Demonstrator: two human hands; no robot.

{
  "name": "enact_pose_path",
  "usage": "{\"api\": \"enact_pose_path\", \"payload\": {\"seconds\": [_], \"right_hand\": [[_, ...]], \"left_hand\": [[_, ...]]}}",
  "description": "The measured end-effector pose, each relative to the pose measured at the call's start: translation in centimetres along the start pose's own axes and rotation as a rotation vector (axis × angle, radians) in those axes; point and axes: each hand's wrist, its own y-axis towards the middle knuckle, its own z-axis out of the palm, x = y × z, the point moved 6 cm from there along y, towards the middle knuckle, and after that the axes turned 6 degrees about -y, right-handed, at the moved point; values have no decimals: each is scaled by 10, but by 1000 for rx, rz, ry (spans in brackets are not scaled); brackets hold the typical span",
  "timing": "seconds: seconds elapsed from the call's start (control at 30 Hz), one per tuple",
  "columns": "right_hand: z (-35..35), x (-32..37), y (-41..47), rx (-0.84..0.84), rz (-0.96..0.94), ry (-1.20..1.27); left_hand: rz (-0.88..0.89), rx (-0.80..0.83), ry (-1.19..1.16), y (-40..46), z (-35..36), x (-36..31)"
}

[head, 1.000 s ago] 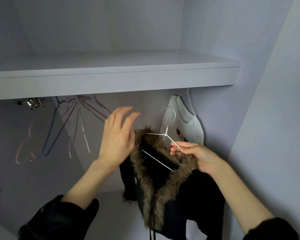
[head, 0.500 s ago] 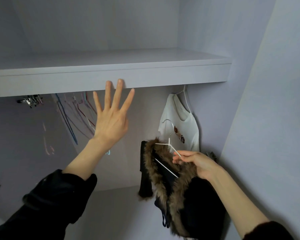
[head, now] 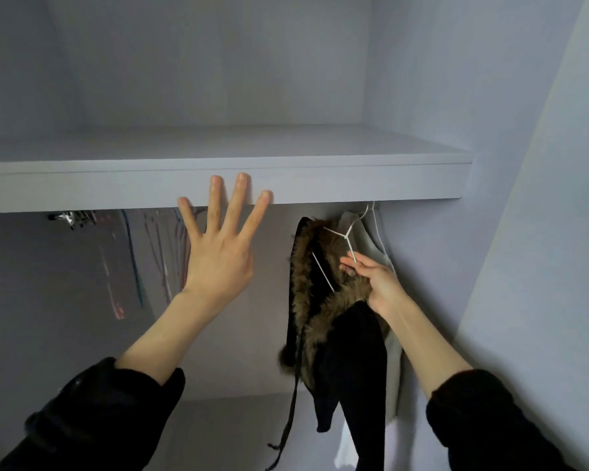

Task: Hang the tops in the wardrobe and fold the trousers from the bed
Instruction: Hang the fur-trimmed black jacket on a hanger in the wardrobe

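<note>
A black top with a brown fur collar (head: 323,294) hangs on a white hanger (head: 347,241) just under the wardrobe shelf (head: 354,185). My right hand (head: 374,283) pinches the hanger's arm and holds it up; its hook reaches behind the shelf edge, where the rail is hidden. My left hand (head: 218,253) is raised with fingers spread straight, fingertips against the shelf's front edge, holding nothing. A white top (head: 371,246) on its own hanger hangs right behind the black one.
Several empty coloured wire hangers (head: 150,253) hang blurred at the left under the shelf, with metal clips (head: 69,217) farther left. The wardrobe's side wall (head: 541,232) stands close on the right. The wardrobe floor (head: 218,433) lies below.
My right hand has lifted the hanger with the black top up toward the shelf underside. My left hand let go of the collar and rose, fingers spread, to the shelf edge.
</note>
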Motion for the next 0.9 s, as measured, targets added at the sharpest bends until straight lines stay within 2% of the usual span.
{"api": "enact_pose_path", "payload": {"seconds": [0.3,0.57,0.77,0.83,0.9], "right_hand": [[5,34,59,-36,-87,106],[5,39,89,-159,-46,45],[-27,50,90,-497,-68,-100],[-30,52,83,-539,-86,-71],[-30,54,75,-585,-114,-202]], "left_hand": [[0,-19,42,0,4,3],[-7,-16,59,0,2,1],[-31,-11,65,0,0,1],[-34,3,67,-1,0,1],[-38,23,70,-1,1,1]]}}
